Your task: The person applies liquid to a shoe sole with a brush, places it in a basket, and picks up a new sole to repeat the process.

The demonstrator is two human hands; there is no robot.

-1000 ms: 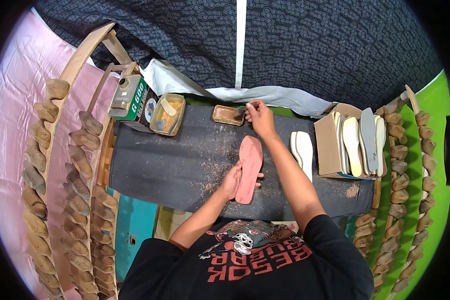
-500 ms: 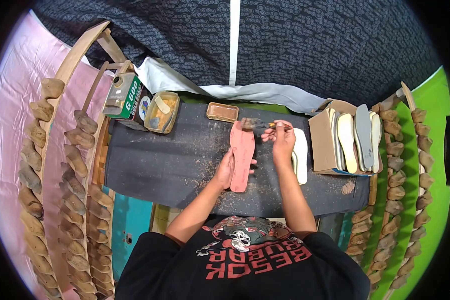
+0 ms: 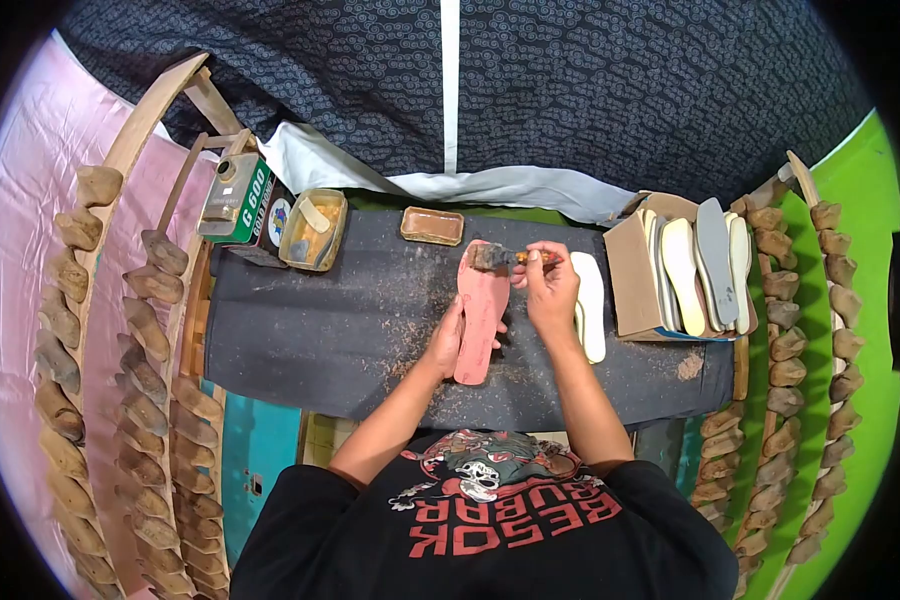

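The right hand (image 3: 552, 285) has its grip nearly closed, with the thumb and fingers pinching the handle of a brush (image 3: 490, 258). The left hand (image 3: 446, 342) has a wider grip, curled round the pink sole (image 3: 483, 310): the palm and thumb are by one long side, and some fingertips peek out past the other side. The pink sole is in front of the person, held over the counter (image 3: 290, 345), with its wide end pointing away. The dark hairs of the brush are at that wide end and look like they touch it. I think this is the brushing step, near its start, but I cannot tell if the pink sole is wet. A good next stroke calls for a light, slanted push with the brush and a firm hold from the left hand, so the pink sole does not tip. The fingers should be clear of the hairs. Just past the wide end is a small tray (image 3: 432, 227) with something brown in it. White soles (image 3: 591, 310) lie just beside the right hand, and further right a cardboard box (image 3: 627, 283) holds more soles, standing up. Far off to the left are a tub (image 3: 296, 240) and a metal can (image 3: 224, 205), side by side. Little crumbs are spread over the dark cloth on the counter.
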